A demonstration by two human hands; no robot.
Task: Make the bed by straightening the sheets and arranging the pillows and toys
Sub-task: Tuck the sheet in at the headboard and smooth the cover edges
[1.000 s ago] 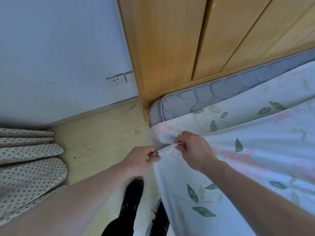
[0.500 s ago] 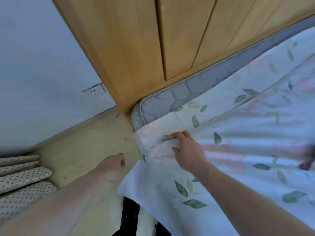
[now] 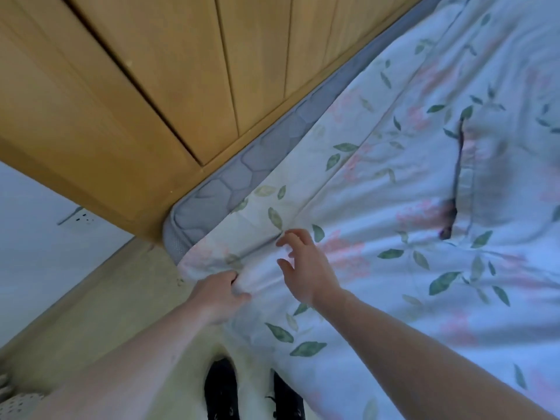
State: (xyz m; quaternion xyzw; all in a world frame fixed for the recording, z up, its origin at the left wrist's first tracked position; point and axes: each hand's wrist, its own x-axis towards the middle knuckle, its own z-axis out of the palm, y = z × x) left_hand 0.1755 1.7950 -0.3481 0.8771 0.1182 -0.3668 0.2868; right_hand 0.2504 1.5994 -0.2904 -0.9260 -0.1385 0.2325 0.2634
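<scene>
At the left corner of the bed, the flowered sheet (image 3: 394, 222) lies across the mattress (image 3: 212, 195), whose grey quilted edge remains uncovered along the wooden headboard (image 3: 157, 95). Risk one: the sheet corner may slip off the mattress corner, since the fabric there is bunched and only lightly anchored; a pull toward the floor (image 3: 100, 301) would drag more sheet off the bed and widen the bare strip. Risk two: a sideways tug from one hand alone would probably set new creases across the smoothed area. Risk three: the dark narrow object (image 3: 454, 189) lying on the sheet to the right, too blurred to identify, could be shifted or trapped under a fold if the sheet is pulled hard. The left hand (image 3: 219, 294) is curled closed at the sheet edge, fingers pinching a gather of fabric just below the mattress corner. The right hand (image 3: 306, 268) is spread, fingers apart and slightly bent, hovering over or lightly touching the sheet just beside the left hand; contact cannot be confirmed, and it holds nothing. No pillows or toys are in view.
</scene>
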